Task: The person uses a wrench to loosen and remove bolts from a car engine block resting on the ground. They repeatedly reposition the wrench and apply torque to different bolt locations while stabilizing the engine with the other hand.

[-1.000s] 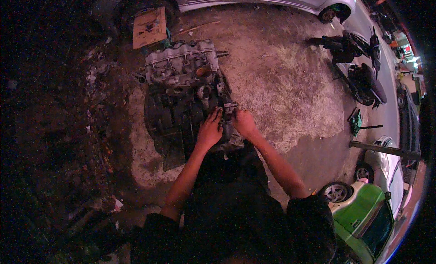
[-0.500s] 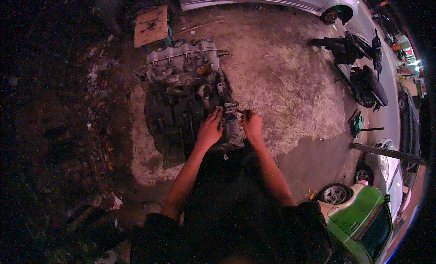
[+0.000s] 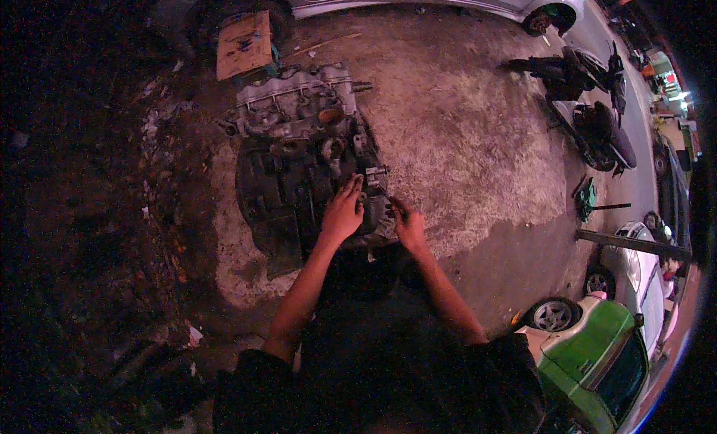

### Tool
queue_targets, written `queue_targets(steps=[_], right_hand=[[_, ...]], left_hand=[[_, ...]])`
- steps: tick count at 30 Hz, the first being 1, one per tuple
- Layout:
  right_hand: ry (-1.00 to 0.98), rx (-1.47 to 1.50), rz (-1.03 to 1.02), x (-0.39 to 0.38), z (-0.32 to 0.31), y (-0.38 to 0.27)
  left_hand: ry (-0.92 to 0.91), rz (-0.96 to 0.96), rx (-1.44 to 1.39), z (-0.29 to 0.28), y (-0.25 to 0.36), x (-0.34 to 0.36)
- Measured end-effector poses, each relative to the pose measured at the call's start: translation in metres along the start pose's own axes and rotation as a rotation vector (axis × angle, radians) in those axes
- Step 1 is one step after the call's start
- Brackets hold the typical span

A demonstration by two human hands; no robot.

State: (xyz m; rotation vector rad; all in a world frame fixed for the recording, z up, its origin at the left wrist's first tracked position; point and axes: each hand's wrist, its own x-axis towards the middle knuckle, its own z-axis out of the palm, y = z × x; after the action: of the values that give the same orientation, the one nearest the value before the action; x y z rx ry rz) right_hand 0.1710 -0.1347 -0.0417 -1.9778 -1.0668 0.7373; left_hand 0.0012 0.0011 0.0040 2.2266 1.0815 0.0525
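A dark, greasy engine block (image 3: 276,191) lies on the ground in front of me, with a grey metal cylinder head (image 3: 295,98) at its far end. My left hand (image 3: 343,214) rests on the block's right part, fingers stretched out and lying flat. Beside the block's right edge, my right hand (image 3: 408,226) is closed around a thin dark hand tool (image 3: 393,202). The tool points up and left toward a small light metal part (image 3: 376,172) on the engine's side. Dim light hides the tool's exact kind and whether its tip touches.
A silver car (image 3: 418,2) stands across the far side, a cardboard-topped box (image 3: 245,45) by its wheel. Motorcycles (image 3: 597,113) are parked at the right, above a green stand (image 3: 588,199). A green and white car (image 3: 590,352) stands lower right. Litter (image 3: 160,128) lines the dark left ground.
My right hand has moved slightly down and left, and the tool now shows slanting up from it. My left hand stays on the engine block. The whole view has shifted a little.
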Motion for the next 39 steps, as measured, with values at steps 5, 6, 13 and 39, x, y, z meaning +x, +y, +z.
queue_targets(steps=[5, 6, 13, 39], right_hand=[[-0.009, -0.029, -0.075, -0.006, -0.004, -0.005], [-0.011, 0.028, -0.064, -0.006, -0.004, -0.008], [0.049, -0.115, -0.186, -0.01, -0.003, -0.026], [0.008, -0.356, -0.251, 0.063, -0.008, -0.047]], left_hand=[[0.024, 0.013, 0.026, 0.001, 0.0, 0.001], [0.018, 0.01, 0.033, 0.002, -0.001, 0.0], [0.075, 0.07, -0.024, 0.004, -0.004, 0.0], [0.013, -0.007, 0.027, 0.002, -0.002, -0.001]])
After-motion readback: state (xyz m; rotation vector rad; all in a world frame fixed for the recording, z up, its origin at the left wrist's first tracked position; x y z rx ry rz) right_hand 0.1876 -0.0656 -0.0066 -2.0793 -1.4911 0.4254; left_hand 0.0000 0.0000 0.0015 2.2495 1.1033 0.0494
